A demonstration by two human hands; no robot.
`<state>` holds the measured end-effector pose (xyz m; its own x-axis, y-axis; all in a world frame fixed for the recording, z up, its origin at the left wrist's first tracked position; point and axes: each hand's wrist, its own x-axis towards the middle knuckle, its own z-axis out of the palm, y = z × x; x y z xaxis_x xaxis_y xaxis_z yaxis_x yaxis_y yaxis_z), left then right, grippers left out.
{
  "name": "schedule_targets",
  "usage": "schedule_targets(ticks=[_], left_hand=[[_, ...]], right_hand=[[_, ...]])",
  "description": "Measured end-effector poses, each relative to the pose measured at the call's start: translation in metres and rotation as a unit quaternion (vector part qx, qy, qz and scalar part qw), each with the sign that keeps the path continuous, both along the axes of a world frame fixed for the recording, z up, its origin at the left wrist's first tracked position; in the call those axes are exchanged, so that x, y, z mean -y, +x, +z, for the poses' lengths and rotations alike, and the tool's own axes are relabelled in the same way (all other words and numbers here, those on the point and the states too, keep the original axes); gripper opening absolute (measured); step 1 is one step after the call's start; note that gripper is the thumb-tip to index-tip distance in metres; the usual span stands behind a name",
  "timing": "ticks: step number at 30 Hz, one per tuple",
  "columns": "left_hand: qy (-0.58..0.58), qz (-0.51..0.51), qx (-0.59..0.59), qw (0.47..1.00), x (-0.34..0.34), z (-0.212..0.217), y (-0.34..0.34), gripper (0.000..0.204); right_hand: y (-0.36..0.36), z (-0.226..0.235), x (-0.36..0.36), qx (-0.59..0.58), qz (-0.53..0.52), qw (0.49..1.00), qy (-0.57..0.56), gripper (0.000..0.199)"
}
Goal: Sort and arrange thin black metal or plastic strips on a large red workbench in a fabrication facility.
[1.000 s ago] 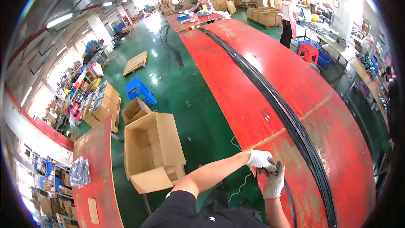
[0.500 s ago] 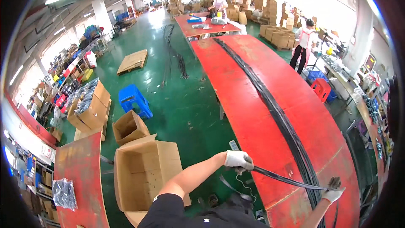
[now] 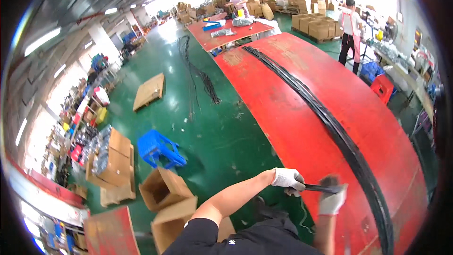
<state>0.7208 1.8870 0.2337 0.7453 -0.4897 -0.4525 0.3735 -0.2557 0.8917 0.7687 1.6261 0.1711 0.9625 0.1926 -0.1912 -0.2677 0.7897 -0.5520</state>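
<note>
The left grip [image 3: 289, 181], in a white glove with dark-smeared fingers, was closed on one end of a short black strip [image 3: 317, 188]. From there the strip ran rightward, nearly level, to the right grip [image 3: 332, 201], which was gloved too and blurred; the strip met it, but whether its fingers were closed could not be told. The right grip was over the near part of a long red surface [image 3: 283, 100], and the left grip was just beside that surface's left edge.

To the right of both grips, a bundle of long black strips [image 3: 339, 132] lay along the surface, curving away to its far end. Below and between the grips, a thin white cord [image 3: 303, 215] hung near the edge. Left of the left grip and well apart from it stood a blue stool [image 3: 155, 147], with an open cardboard box [image 3: 165, 190] in front of it. Farther beyond the left grip, more black strips [image 3: 206, 84] lay on the green floor [image 3: 214, 132], to the right of a wooden pallet [image 3: 149, 91].
</note>
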Motion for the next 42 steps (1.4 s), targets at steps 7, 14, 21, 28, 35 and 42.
schedule_targets(ticks=[7,14,21,28,35,42], left_hand=[[0.027,0.073,-0.045,0.996,-0.297,0.003,0.003,0.034],[0.074,0.112,0.007,0.991,-0.471,0.015,0.095,0.031],[0.031,0.03,0.04,0.998,-0.617,0.01,0.204,0.037],[0.028,0.004,-0.041,0.999,-0.844,-0.011,0.23,0.035],[0.1,-0.123,-0.03,0.987,-1.023,-0.034,0.343,0.039],[0.328,-0.144,0.036,0.933,-1.088,-0.003,0.481,0.043]], right_hand=[[0.247,0.026,0.049,-0.044,-0.284,0.957,-0.037,0.063],[0.219,-0.005,-0.284,0.115,-0.13,0.957,-0.234,0.038],[0.203,0.019,-0.63,-0.065,0.032,0.997,-0.031,0.047],[0.421,0.006,-0.514,0.116,-0.037,0.992,-0.014,0.054],[0.474,-0.101,-0.42,-0.099,-0.262,0.921,-0.27,0.061],[0.487,-0.079,-0.862,0.024,-0.379,0.288,-0.879,0.079]])
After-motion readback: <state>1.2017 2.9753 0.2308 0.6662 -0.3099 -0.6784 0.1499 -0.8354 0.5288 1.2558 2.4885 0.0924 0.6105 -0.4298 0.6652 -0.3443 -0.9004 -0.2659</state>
